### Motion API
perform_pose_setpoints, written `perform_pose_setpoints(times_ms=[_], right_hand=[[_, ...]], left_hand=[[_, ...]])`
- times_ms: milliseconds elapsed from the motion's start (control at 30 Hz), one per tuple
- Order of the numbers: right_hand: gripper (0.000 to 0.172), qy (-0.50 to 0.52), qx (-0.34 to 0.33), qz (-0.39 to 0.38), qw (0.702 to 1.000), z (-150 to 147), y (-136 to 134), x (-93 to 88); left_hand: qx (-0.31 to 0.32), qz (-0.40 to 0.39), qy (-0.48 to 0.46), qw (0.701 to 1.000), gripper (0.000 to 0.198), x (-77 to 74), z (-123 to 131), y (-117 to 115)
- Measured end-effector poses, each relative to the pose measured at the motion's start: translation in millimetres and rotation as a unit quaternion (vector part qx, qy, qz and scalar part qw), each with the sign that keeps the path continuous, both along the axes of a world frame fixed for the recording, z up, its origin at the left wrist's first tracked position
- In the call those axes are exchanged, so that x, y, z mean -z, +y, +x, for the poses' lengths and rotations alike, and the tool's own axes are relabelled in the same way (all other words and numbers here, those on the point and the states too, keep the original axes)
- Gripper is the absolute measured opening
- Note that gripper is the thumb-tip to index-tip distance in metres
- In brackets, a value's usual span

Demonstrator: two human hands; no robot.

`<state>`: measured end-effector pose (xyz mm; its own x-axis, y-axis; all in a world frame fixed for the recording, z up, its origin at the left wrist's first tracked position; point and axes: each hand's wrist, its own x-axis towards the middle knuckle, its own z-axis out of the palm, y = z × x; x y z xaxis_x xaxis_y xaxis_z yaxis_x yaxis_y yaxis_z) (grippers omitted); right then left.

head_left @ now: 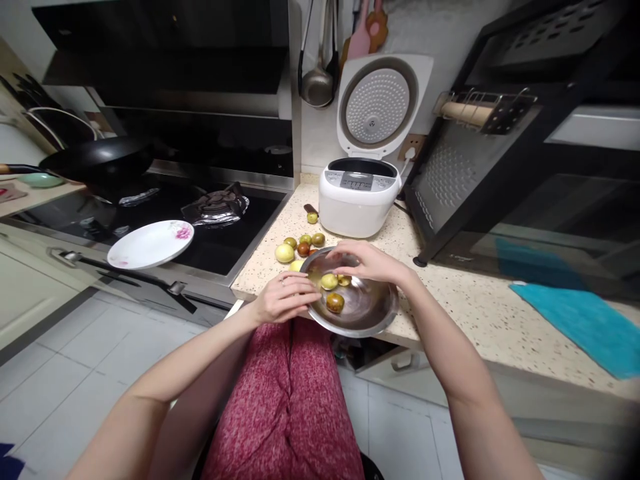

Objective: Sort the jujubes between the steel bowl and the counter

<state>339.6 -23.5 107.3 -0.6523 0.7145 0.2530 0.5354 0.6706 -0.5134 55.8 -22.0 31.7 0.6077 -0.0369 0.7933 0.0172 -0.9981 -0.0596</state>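
Observation:
A shiny metal bowl sits at the counter's front edge, with several green and brown fruits that look like fresh jujubes inside, among them a brownish one and a green one. Across the bowl's left rim lies my left hand, its fingers stretched out and their tips over the inside. My right hand reaches over the far rim from the right, thumb and fingers apart, close to the fruits; I see nothing held in it. More jujubes lie loose on the counter beyond the bowl, at its left.
Behind the bowl stands a white rice cooker with its lid raised. A white flowered plate rests at the stove's front edge, and a black wok is on the far-left burner. At right are a black rack and a blue cloth.

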Motion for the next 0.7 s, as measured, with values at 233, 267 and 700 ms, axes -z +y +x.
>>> perform_pose_setpoints(times_ms=[233,267,700], right_hand=[[0.019,-0.008,0.027,0.027,0.999,-2,3,6.5],[0.018,-0.004,0.030,0.032,0.999,-3,4,6.9],[0.014,0.003,0.045,0.051,0.998,-6,5,8.2]], left_hand=[[-0.164,-0.179,-0.110,0.964,0.026,-15.1,-2,27],[-0.178,-0.201,-0.113,0.957,0.025,-18.1,-1,34],[-0.223,-0.260,0.004,0.939,0.027,-40.1,34,156]])
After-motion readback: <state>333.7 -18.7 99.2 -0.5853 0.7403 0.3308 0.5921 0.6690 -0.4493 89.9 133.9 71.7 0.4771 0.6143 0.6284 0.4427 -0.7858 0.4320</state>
